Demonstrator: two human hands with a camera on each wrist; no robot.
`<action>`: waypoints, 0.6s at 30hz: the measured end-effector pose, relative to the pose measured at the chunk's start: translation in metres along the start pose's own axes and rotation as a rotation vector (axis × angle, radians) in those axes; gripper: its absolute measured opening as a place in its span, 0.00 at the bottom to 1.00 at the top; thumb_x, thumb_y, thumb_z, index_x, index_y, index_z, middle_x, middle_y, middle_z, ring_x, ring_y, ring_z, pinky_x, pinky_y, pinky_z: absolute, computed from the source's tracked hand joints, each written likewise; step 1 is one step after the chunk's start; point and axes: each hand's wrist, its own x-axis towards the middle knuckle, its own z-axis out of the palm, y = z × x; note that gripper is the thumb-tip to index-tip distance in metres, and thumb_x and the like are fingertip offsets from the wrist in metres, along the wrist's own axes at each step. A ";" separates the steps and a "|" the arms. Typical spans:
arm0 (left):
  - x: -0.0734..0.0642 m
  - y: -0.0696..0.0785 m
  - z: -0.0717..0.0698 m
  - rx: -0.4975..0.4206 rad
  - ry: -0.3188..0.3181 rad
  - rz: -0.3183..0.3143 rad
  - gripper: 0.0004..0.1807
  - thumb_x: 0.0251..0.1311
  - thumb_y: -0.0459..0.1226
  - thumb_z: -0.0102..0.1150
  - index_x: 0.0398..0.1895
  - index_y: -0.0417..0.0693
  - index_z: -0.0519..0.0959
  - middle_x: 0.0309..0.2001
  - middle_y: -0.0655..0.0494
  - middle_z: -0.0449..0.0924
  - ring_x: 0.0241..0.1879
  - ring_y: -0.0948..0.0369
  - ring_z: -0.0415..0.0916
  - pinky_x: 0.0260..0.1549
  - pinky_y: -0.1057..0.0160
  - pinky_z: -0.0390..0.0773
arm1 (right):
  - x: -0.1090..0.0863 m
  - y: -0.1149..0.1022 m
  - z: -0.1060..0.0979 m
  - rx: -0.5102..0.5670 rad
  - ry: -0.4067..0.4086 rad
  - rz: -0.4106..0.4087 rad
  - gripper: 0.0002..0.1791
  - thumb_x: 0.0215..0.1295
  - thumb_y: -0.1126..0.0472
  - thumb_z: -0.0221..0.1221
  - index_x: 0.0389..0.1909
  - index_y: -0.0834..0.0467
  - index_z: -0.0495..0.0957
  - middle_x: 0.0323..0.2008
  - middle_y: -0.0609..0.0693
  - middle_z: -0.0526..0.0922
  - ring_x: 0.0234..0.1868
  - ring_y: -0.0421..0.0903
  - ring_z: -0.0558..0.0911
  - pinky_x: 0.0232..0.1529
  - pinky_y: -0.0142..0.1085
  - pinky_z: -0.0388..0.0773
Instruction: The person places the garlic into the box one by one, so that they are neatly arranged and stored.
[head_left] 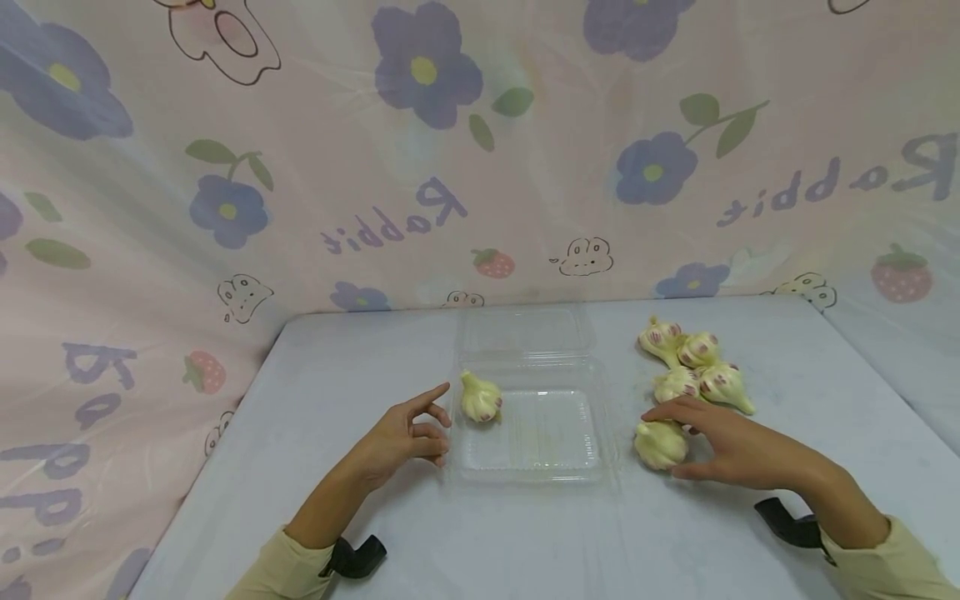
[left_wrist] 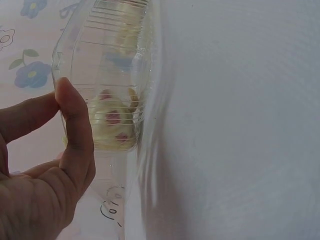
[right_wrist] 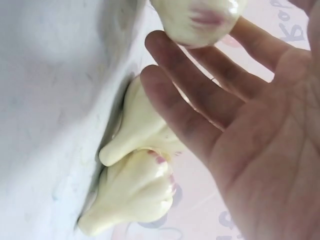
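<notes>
My right hand (head_left: 723,442) holds a pale garlic bulb (head_left: 662,445) between its thumb and fingers, right of the clear plastic box. In the right wrist view, that garlic bulb (right_wrist: 202,22) shows a purple patch above the fingertips. The hinged plastic box (head_left: 536,478) lies with its lid (head_left: 525,332) folded back behind. One garlic bulb (head_left: 481,397) sits in its back left corner. At the box's left edge, my left hand (head_left: 405,437) has its index finger stretched out and the others loosely bent. In the left wrist view, fingertips overlap the rim of the box (left_wrist: 75,55).
Several more garlic bulbs (head_left: 722,383) lie clustered behind my right hand. Two of the clustered garlic bulbs (right_wrist: 132,192) show in the right wrist view. A white cloth covers the table (head_left: 352,358); a patterned curtain (head_left: 525,183) hangs along its back and left.
</notes>
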 end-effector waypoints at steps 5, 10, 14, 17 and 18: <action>0.000 0.000 0.000 0.000 0.000 -0.001 0.48 0.60 0.22 0.59 0.80 0.43 0.45 0.48 0.49 0.65 0.30 0.64 0.79 0.35 0.66 0.86 | 0.001 -0.001 0.002 -0.016 0.006 0.011 0.33 0.55 0.42 0.71 0.62 0.37 0.72 0.59 0.39 0.77 0.64 0.48 0.75 0.66 0.13 0.57; -0.001 0.000 0.000 0.000 -0.001 0.003 0.48 0.60 0.22 0.59 0.80 0.42 0.45 0.49 0.49 0.65 0.30 0.64 0.79 0.35 0.66 0.86 | 0.000 0.000 0.001 -0.044 0.013 0.020 0.32 0.55 0.42 0.71 0.61 0.37 0.73 0.59 0.39 0.78 0.63 0.47 0.76 0.64 0.18 0.65; -0.001 0.000 0.000 -0.003 0.002 0.001 0.48 0.60 0.22 0.59 0.80 0.42 0.45 0.49 0.49 0.65 0.29 0.64 0.79 0.35 0.66 0.86 | 0.000 0.002 0.002 0.005 0.027 -0.013 0.32 0.55 0.46 0.72 0.61 0.40 0.74 0.59 0.44 0.79 0.63 0.49 0.76 0.63 0.05 0.42; -0.001 0.000 0.000 -0.005 0.005 -0.003 0.48 0.60 0.22 0.59 0.80 0.43 0.46 0.49 0.49 0.65 0.30 0.64 0.79 0.35 0.66 0.86 | 0.000 0.003 0.001 0.012 0.026 -0.025 0.32 0.56 0.47 0.72 0.62 0.40 0.73 0.59 0.44 0.79 0.63 0.46 0.76 0.63 0.05 0.41; 0.000 0.000 0.000 -0.005 0.006 -0.003 0.48 0.60 0.22 0.59 0.80 0.43 0.46 0.49 0.49 0.65 0.30 0.64 0.79 0.35 0.66 0.86 | 0.000 0.003 0.001 0.006 0.026 -0.023 0.32 0.56 0.46 0.72 0.62 0.40 0.73 0.59 0.43 0.79 0.63 0.44 0.76 0.64 0.07 0.46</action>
